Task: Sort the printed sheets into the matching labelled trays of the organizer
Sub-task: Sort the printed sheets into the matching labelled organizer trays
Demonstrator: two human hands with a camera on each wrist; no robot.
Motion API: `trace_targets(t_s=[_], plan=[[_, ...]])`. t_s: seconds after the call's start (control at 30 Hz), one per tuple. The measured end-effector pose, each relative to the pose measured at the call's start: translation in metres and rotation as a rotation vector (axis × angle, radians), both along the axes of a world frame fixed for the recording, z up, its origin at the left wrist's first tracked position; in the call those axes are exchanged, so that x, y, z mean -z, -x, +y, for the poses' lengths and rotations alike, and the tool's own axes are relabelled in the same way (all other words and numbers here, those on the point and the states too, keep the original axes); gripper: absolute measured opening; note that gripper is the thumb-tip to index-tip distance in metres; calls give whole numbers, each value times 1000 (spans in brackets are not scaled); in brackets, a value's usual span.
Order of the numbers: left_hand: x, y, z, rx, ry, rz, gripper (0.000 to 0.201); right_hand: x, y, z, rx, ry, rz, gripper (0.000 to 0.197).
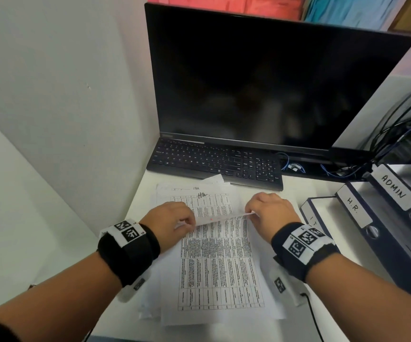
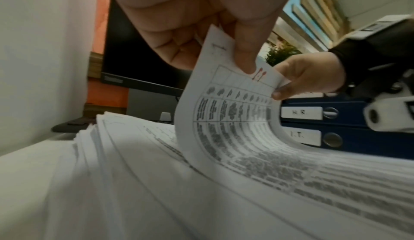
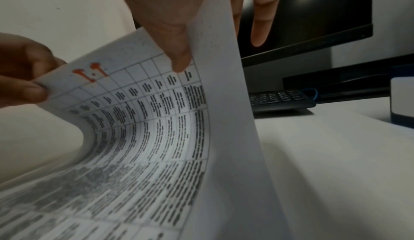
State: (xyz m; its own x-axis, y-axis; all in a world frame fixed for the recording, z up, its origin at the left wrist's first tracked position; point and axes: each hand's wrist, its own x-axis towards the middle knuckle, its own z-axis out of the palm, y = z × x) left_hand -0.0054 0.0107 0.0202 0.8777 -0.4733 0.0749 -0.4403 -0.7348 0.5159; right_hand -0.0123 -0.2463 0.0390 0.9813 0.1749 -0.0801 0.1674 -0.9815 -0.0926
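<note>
two hands on one printed sheet. left hand (image 1: 172,222) pinching the sheet's far left corner, thumb and fingers closed on the paper. right hand (image 1: 270,209) pinching the far right corner the same way, with one finger sticking out straight behind the paper in the right wrist view.

top sheet (image 1: 220,265) curled up at its far edge, near end flat on the paper pile (image 1: 167,193). covered in a table of small black print. red handwriting (image 3: 90,72) near the lifted edge, looks like "i.t.", a bit smeared.

paper pile lying on the white surface (image 1: 320,193), just in front of the keyboard (image 1: 215,164). next sheet on the pile with black scribbled writing at its top, too small to read.

dark blue binders (image 1: 382,218) to the right of the paper pile, lying in a stepped stack, white labels facing up. labels reading "i.t.", "h.r.", "admin", and one more starting "tas", cut off at the picture edge. "i.t." binder (image 2: 349,137) at the bottom, closest to the paper pile.

black keyboard behind the pile, touching its far edge. big black monitor (image 1: 273,82) behind the keyboard, screen off. black and blue cables (image 1: 397,134) bunched to the right of the monitor. white wall (image 1: 63,95) to the left of the monitor.

black bands with square black-and-white tags on both wrists.
</note>
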Motion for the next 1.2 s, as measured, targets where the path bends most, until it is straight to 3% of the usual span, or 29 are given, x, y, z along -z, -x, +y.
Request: trace_targets(t_s=[0.1,0.17,0.23,0.3,0.47,0.6,0.7,0.83,0.93,1.03,1.2], plan=[[-7,-3,1,-109,-39,69,32,-6,0,-3,-4,-36,27,21],[-17,-5,-2,-119,-167,73,43,-11,2,-5,-28,-25,23,21],[-29,-6,-11,-44,-363,-42,44,-18,3,-7,-61,17,35,21],[-39,-6,-28,25,-428,-123,39,-26,4,-6,-89,65,68,21],[-56,-5,-76,101,-496,-42,22,-48,16,-17,-30,91,-9,21],[-66,-7,-91,-3,-328,13,23,-71,32,-61,214,35,-52,40],[-76,-8,-99,-166,-40,111,29,-87,48,-111,439,110,-104,50],[-79,-11,-114,-302,292,286,22,-110,78,-187,681,141,-217,48],[-70,-7,-127,-338,365,406,21,-120,102,-238,822,169,-284,49],[-62,-6,-141,-407,370,476,18,-121,119,-277,926,208,-219,58],[-48,-1,-157,-450,317,536,19,-111,130,-302,917,248,-142,64]])
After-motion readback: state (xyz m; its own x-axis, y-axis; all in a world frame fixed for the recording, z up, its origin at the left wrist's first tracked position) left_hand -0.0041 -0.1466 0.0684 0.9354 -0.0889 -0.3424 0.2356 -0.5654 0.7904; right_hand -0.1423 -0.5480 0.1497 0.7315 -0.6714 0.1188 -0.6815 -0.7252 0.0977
